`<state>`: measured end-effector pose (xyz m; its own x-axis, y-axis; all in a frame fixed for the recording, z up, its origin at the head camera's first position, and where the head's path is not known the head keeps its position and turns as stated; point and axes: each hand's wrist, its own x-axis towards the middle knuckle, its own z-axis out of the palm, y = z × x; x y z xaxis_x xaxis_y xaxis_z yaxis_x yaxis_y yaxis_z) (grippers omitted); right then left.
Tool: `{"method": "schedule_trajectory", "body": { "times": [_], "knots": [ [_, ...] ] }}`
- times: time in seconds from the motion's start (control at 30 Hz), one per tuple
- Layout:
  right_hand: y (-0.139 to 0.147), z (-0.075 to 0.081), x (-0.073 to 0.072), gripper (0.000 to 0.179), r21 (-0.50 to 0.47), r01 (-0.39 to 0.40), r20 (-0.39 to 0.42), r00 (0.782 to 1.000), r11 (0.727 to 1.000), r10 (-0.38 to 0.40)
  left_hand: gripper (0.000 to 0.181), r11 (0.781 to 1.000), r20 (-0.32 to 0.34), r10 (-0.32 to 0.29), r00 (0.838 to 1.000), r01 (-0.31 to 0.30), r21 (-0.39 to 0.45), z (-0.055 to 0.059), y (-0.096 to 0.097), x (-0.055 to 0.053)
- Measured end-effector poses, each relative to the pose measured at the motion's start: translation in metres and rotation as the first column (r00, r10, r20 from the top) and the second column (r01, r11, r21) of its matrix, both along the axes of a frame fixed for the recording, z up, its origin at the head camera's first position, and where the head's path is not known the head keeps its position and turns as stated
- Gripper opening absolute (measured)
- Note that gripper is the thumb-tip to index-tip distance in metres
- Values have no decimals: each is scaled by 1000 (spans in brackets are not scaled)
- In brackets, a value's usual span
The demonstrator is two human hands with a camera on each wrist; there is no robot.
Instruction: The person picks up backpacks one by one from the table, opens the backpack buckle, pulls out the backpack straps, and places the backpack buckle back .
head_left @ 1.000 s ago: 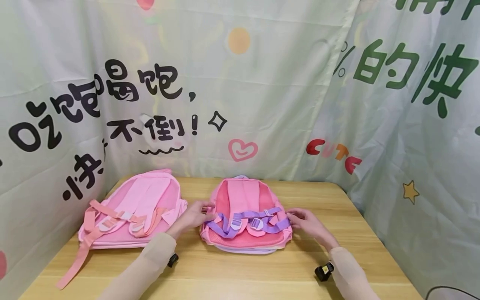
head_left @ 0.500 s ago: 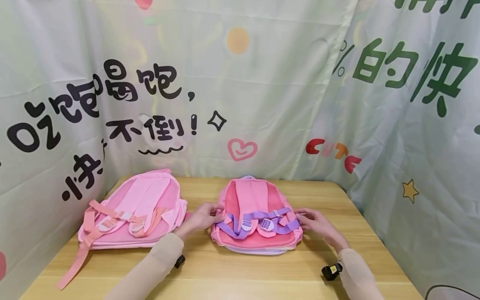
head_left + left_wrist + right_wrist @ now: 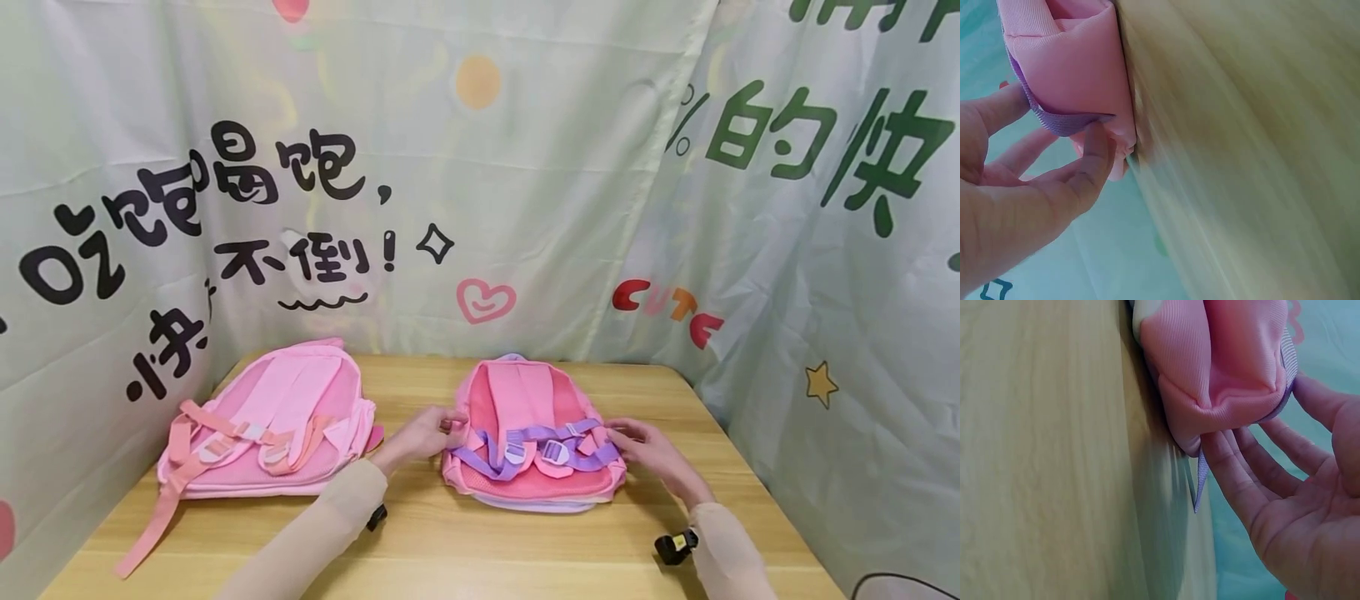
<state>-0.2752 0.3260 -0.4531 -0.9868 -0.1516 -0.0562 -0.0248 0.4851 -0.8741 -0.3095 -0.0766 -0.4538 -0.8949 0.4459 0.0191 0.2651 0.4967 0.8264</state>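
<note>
A small pink backpack [image 3: 521,392] with purple straps lies back side up on the table, its two shoulder straps folded on top. At its left side, my left hand [image 3: 427,431] holds the edge. The left wrist view has my fingertips [image 3: 1095,147] on the pink side by a purple strap [image 3: 1069,122]. My right hand [image 3: 654,447] holds the opposite side. There the right wrist view shows the thumb [image 3: 1316,403] at the upper edge and the fingers [image 3: 1229,465] below, against the fabric. A purple strap end [image 3: 1201,478] hangs beside them.
Left of my left arm lies a second, lighter pink backpack [image 3: 300,375] with salmon straps; one strap [image 3: 153,529] trails toward the front left. The wooden table [image 3: 480,554] backs onto printed curtains [image 3: 555,208], which also stand at both sides.
Both hands and the purple-strapped backpack between them have slid to the right across the table, away from the other backpack, which has stayed in place.
</note>
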Motion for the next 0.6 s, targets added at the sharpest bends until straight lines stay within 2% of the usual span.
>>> {"method": "schedule_trajectory", "body": {
  "times": [0.3,0.6],
  "knots": [
    [14,-2,3,58,59,48,17,999,997,-50,44,996,28,-40,999,37,79,-4,15,-1],
    [39,-7,2,66,92,49,5,999,995,-50,45,996,28,-40,999,38,87,-6,32,-5]
  ]
}}
